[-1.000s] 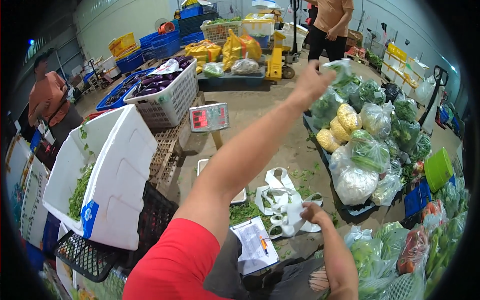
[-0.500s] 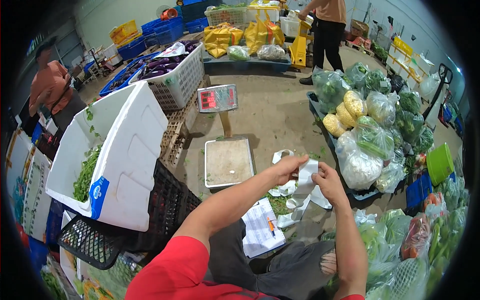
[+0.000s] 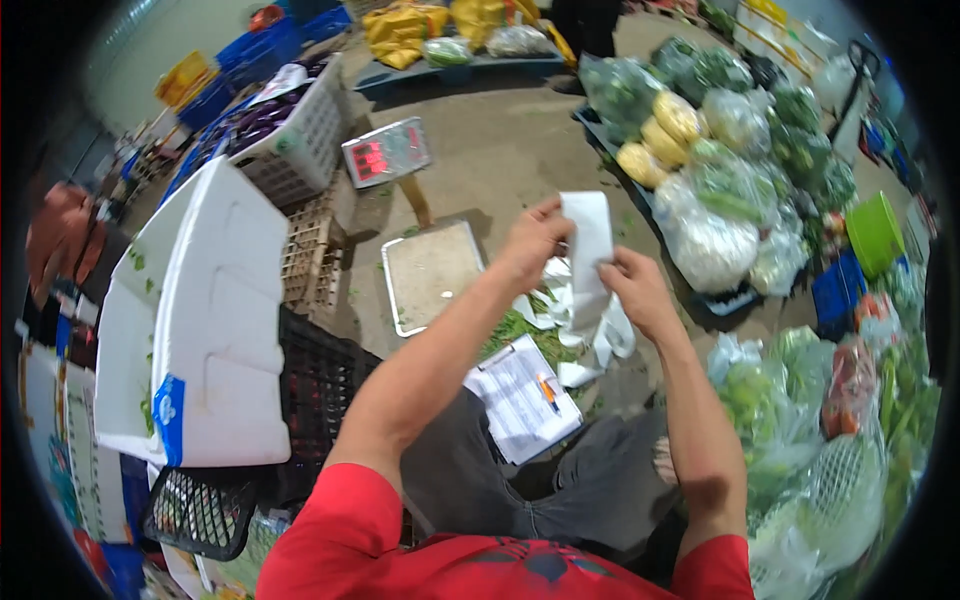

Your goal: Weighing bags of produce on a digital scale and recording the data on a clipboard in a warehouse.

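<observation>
The left hand point(image 3: 535, 245) and right hand point(image 3: 635, 290) are both pinching a white plastic bag point(image 3: 590, 250), holding it above the weighing scale tray point(image 3: 430, 275) on the floor. Its long axis is standing vertical, top edge pointing away. Compared with half a second ago, the bag is hanging straighter and higher.

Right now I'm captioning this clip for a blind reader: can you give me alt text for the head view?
Both hands, left and right, hold a white plastic bag above a floor scale. Bagged vegetables lie to the right, a white foam box to the left.
</observation>
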Demonstrator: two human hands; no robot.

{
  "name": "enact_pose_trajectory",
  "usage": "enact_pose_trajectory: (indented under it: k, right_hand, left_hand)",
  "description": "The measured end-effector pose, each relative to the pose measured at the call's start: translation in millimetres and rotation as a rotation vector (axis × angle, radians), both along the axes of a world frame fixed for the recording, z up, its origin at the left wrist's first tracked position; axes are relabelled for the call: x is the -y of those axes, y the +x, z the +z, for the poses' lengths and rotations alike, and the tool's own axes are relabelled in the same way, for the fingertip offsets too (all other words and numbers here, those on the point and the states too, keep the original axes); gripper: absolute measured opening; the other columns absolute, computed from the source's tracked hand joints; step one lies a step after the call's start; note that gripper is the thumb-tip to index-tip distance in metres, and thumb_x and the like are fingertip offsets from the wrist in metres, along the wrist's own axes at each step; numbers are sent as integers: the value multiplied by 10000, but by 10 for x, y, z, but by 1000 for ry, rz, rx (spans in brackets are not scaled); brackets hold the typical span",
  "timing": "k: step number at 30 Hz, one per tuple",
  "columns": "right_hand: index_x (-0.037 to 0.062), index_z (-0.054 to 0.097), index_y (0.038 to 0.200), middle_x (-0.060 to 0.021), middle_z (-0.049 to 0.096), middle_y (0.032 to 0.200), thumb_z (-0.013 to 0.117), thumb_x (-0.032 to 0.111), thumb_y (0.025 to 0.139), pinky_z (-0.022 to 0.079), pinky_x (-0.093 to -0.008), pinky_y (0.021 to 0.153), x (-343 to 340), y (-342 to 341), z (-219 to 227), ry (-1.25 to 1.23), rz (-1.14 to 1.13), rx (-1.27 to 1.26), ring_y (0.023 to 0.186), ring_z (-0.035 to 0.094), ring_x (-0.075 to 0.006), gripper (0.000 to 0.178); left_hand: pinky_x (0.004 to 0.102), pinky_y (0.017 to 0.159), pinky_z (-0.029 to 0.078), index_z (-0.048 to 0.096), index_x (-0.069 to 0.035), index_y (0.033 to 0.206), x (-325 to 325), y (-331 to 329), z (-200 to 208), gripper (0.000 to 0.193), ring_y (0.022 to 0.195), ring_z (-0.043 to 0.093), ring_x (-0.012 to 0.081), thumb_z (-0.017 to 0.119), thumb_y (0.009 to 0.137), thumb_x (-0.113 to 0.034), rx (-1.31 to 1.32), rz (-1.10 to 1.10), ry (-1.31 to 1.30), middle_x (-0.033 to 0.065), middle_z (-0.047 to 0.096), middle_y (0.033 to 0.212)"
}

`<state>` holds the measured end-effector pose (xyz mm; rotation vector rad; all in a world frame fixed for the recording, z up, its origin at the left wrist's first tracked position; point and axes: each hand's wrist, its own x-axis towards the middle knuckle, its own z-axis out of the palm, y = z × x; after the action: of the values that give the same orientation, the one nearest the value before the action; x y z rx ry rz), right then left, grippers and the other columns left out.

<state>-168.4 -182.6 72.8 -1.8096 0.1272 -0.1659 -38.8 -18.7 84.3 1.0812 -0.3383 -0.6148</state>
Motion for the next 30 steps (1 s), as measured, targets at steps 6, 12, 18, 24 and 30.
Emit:
enact_pose_trajectory:
  k: [6,12,18,24,30]
  right_hand:
    - [-39,670,1052,-35,688,882,616,108,947,476,-275,717,127,-90,-2,28,53,-12,797,585,-85,188]
    - [-43,666,1049,-35,675,841,617,127,936,469,-288,675,156,-148,-45,-57,112,-60,740,567,-88,211]
    - [-52,671,1043,-44,663,784,623,126,901,472,-306,649,239,-177,-257,-92,227,-231,697,569,-111,232]
    - [-41,646,1165,-102,704,993,652,97,879,518,-313,870,229,-142,-255,-78,359,-281,940,652,-153,318]
    - [-19,613,1181,-54,678,998,659,141,949,496,-272,828,-110,146,-39,397,51,-1,897,624,-118,285]
  left_hand:
    - [275,747,535,561,-70,1366,111,-76,86,481,861,670,126,583,897,35,-118,-85,-75,32,713,1059]
    - [287,775,530,562,-88,1368,193,81,90,394,868,665,123,585,976,-131,-54,-12,-39,18,705,1066]
    - [276,777,546,559,-82,1348,188,317,281,412,881,665,130,614,940,-55,-202,5,-172,41,696,1090]
    - [334,838,573,487,-48,1394,123,339,224,587,919,674,179,608,840,101,-87,64,-183,84,686,1112]
    - [315,907,522,442,-65,1440,78,159,185,646,1064,625,176,574,837,122,177,-37,-64,83,636,1223]
